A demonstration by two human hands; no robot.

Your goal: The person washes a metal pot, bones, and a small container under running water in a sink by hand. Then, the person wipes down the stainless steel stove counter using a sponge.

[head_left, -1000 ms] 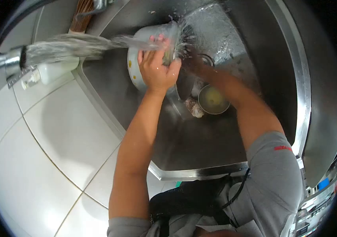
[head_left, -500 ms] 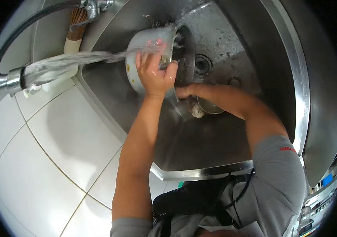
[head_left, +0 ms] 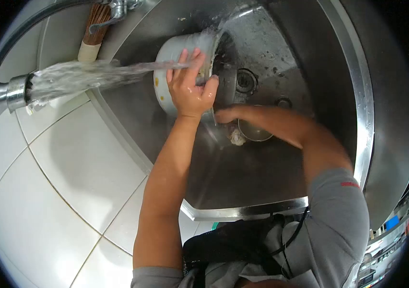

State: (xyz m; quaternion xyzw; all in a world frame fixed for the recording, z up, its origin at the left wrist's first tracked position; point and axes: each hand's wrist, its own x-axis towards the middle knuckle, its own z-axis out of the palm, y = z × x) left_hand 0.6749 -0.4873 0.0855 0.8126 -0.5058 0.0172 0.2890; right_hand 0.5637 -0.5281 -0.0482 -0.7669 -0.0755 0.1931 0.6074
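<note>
A white pot [head_left: 164, 52] with yellow spots lies tipped in the steel sink, its mouth turned toward the drain. My left hand [head_left: 188, 93] braces it, fingers spread along the outer wall and thumb at the rim. Water [head_left: 94, 72] pours from the faucet [head_left: 18, 92] onto the pot and over my left fingers. At the lower edge of the pot's mouth is my right hand [head_left: 225, 114]; its fingers are blurred and partly hidden by the rim, so I cannot make out whether they hold anything.
The drain [head_left: 246, 80] lies right of the pot. Beneath my right forearm are a round metal bowl [head_left: 257, 133] and a pale, crumpled scrubber-like lump [head_left: 237, 138]. A bundled-stick brush [head_left: 89, 52] stands behind the faucet. White tiles [head_left: 70, 158] border the sink [head_left: 247, 177] on the left.
My right hand has shifted slightly at the pot's mouth, with its fingers a little more in sight. The pot and my left hand have barely moved. Water keeps running.
</note>
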